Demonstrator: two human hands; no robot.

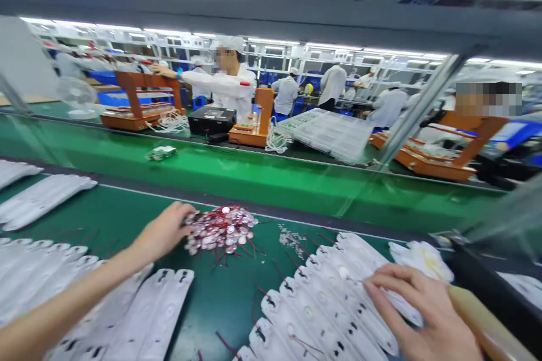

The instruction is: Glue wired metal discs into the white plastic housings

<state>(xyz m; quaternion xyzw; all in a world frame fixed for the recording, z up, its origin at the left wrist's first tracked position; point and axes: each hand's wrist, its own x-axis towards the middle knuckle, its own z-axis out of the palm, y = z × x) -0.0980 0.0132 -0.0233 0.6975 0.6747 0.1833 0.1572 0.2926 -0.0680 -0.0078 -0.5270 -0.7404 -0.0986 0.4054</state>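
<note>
A pile of small round silvery discs with red wires [228, 228] lies on the green work surface [215, 287]. At the pile's left edge is my left hand [169, 231], its fingers bent around something among the discs that I cannot make out. My right hand [419, 304] hovers over a row of long white plastic pieces [313, 304] at the right, thumb and fingertips brought together beside a small disc [344, 273] with a thin wire. Dark red wires stick out from the upper ends of these pieces.
More white pieces [156, 310] lie at the left and lower left. Tiny clear bits [292, 240] are scattered right of the pile. Beyond a green belt [254, 172] stand orange fixtures [249, 134], a black box [212, 119], a fan [78, 96] and people in white.
</note>
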